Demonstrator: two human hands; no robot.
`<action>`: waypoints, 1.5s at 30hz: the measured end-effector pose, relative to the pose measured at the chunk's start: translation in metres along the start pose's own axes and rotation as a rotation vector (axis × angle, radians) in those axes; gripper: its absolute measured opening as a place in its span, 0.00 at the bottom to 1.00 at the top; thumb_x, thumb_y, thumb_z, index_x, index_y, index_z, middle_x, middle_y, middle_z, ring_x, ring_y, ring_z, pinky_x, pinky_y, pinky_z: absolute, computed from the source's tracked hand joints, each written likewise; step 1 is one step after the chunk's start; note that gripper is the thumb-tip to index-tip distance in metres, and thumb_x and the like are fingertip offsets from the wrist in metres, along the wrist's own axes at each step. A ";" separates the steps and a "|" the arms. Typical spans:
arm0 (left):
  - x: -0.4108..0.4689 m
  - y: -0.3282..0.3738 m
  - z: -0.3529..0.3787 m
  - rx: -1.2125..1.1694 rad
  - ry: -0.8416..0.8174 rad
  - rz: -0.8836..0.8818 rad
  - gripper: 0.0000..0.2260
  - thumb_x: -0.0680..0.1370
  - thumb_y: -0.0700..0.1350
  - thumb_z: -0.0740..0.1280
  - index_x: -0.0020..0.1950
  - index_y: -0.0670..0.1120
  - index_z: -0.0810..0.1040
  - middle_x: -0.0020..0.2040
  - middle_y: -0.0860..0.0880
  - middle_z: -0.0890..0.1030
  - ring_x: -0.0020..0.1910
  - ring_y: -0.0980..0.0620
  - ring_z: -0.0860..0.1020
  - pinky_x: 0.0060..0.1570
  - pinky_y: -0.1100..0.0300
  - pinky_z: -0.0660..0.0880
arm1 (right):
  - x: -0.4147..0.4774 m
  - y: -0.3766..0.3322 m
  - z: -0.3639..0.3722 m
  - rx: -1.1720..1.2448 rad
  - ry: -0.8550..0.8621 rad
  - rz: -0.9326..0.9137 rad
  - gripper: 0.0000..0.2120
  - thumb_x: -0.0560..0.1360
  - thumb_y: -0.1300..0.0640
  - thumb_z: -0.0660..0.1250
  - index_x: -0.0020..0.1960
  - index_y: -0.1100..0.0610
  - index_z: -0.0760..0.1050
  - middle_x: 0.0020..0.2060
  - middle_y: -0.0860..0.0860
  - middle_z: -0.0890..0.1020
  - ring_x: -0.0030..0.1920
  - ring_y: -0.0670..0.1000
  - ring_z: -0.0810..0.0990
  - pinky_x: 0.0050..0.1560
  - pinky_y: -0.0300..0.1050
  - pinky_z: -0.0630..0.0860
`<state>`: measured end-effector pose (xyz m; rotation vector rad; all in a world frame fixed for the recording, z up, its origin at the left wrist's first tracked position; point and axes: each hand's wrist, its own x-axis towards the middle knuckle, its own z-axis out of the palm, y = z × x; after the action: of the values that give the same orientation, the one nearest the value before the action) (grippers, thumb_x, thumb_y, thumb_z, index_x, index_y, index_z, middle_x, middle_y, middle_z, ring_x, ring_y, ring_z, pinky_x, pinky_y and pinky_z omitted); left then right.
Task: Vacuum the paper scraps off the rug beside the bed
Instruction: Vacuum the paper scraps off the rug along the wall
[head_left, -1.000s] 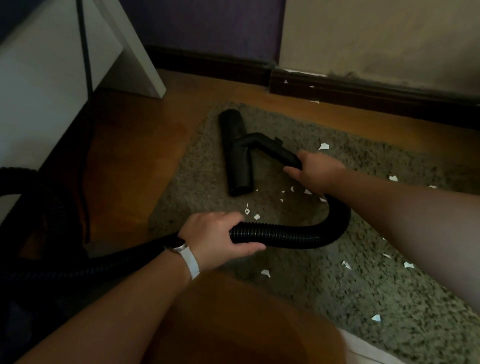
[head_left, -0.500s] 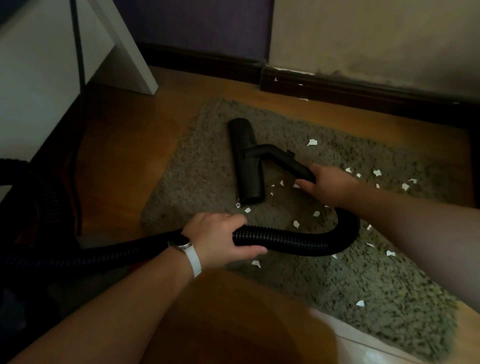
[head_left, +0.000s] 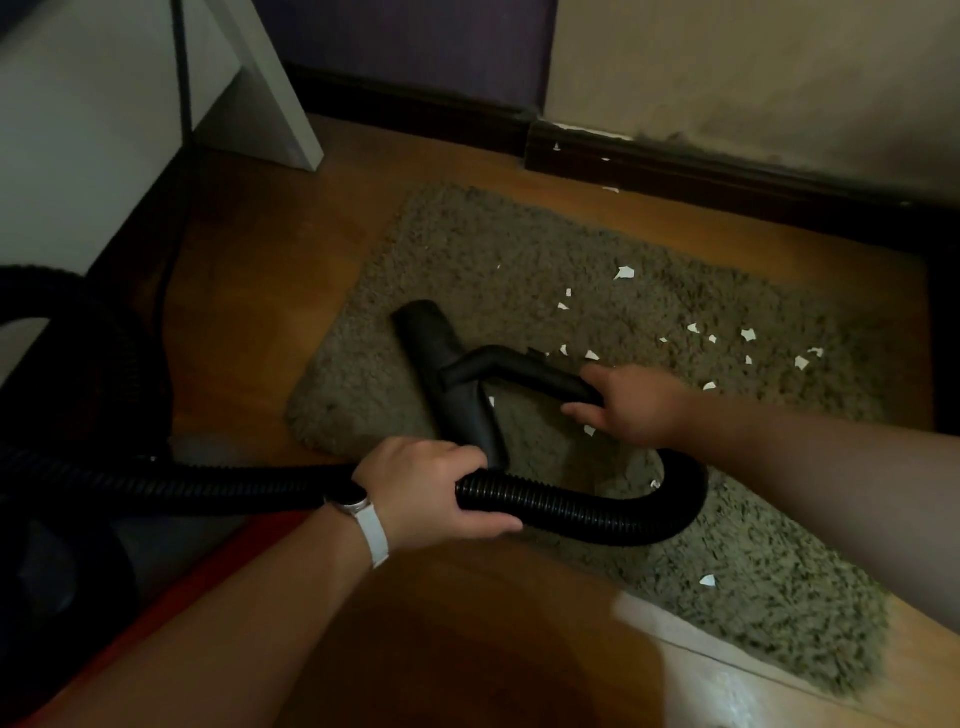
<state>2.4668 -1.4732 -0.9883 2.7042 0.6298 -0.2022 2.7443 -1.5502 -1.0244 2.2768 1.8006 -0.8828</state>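
left hand (head_left: 426, 488) wrapped round hose (head_left: 571, 506), right hand (head_left: 634, 405) gripping nozzle (head_left: 452, 384) neck. tip: slow passes toward scraps (head_left: 623, 272), keep head flat on rug (head_left: 519, 249), hose slack.

Rough, shaggy grey-brown cloth rug (head_left: 519, 260) on glossy orange-brown wooden floor (head_left: 270, 270).
Ribbed, faintly shiny black plastic vacuum hose (head_left: 571, 506); smooth matt black plastic floor nozzle (head_left: 441, 364); torn white paper scraps (head_left: 623, 272), matt.

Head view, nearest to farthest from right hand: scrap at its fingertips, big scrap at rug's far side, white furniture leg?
From the right hand:
1. Fingertip scrap, right beside the hand.
2. Big scrap, beyond the hand.
3. White furniture leg, far left.
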 end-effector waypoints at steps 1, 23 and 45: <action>-0.002 -0.001 0.003 0.017 0.034 0.021 0.30 0.66 0.78 0.53 0.47 0.55 0.78 0.37 0.57 0.78 0.36 0.56 0.79 0.33 0.62 0.68 | 0.000 -0.004 0.002 -0.051 -0.009 -0.037 0.20 0.79 0.36 0.60 0.55 0.53 0.70 0.40 0.50 0.76 0.45 0.57 0.80 0.41 0.45 0.70; -0.005 0.028 0.010 0.174 -0.021 -0.168 0.35 0.62 0.83 0.43 0.41 0.54 0.68 0.37 0.57 0.74 0.35 0.55 0.73 0.37 0.59 0.69 | -0.035 0.038 -0.001 -0.020 0.069 0.141 0.17 0.79 0.36 0.59 0.55 0.49 0.69 0.37 0.48 0.78 0.37 0.50 0.78 0.36 0.44 0.73; 0.015 0.027 0.011 -0.039 -0.087 -0.180 0.30 0.64 0.80 0.57 0.40 0.54 0.72 0.37 0.58 0.75 0.39 0.56 0.76 0.45 0.58 0.73 | -0.050 0.065 -0.002 0.072 0.116 0.324 0.18 0.79 0.37 0.60 0.58 0.50 0.72 0.37 0.49 0.78 0.35 0.49 0.78 0.35 0.44 0.75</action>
<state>2.4920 -1.4938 -0.9937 2.5859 0.8426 -0.3474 2.7984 -1.6113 -1.0151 2.6129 1.3959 -0.7833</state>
